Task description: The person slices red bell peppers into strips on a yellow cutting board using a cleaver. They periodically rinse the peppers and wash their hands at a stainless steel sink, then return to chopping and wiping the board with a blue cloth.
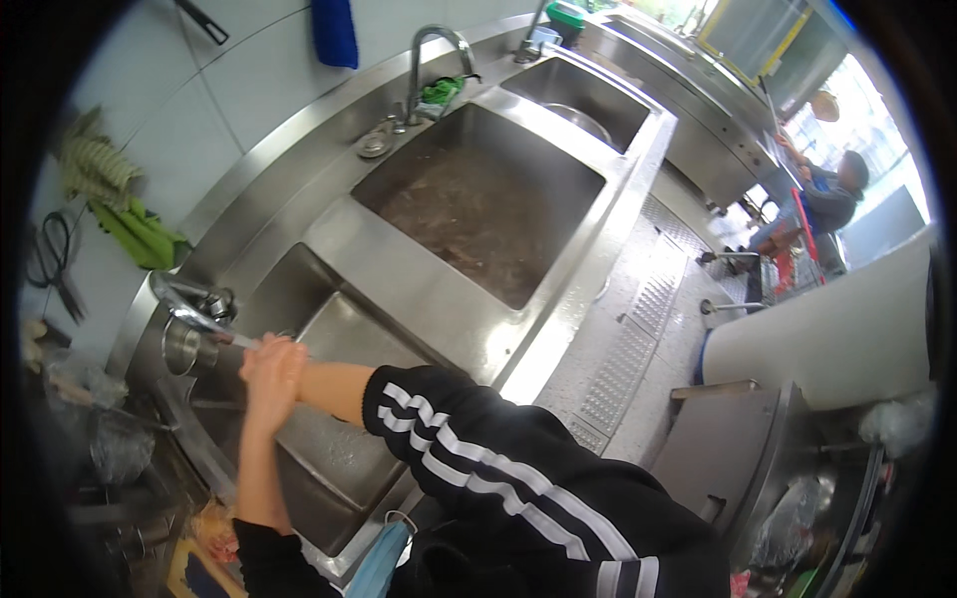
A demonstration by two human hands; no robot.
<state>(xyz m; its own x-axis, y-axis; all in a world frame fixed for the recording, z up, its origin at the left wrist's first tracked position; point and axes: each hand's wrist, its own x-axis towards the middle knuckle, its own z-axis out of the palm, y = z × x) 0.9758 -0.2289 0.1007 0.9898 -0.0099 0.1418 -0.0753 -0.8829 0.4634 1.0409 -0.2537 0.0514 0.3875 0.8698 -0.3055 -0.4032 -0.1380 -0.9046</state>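
At the left sink, my left hand [275, 385] and my right hand [280, 345] lie one over the other. They are just under the end of a curved metal faucet [191, 310], above the near stainless steel sink basin [366, 336]. The hands overlap, so whether the fingers close around anything cannot be made out. A metal cup [182, 347] stands behind the faucet. Wet spots show on the basin floor. Farther off, a larger sink basin [553, 261] holds murky brownish water with something lying in it.
Scissors [56, 261] and a green cloth [138, 232] hang on the left wall. A third basin [538, 78] holds a metal bowl [579, 119]. A person [837, 190] is by a cart at the right. A blue face mask [380, 557] hangs at the near sink edge.
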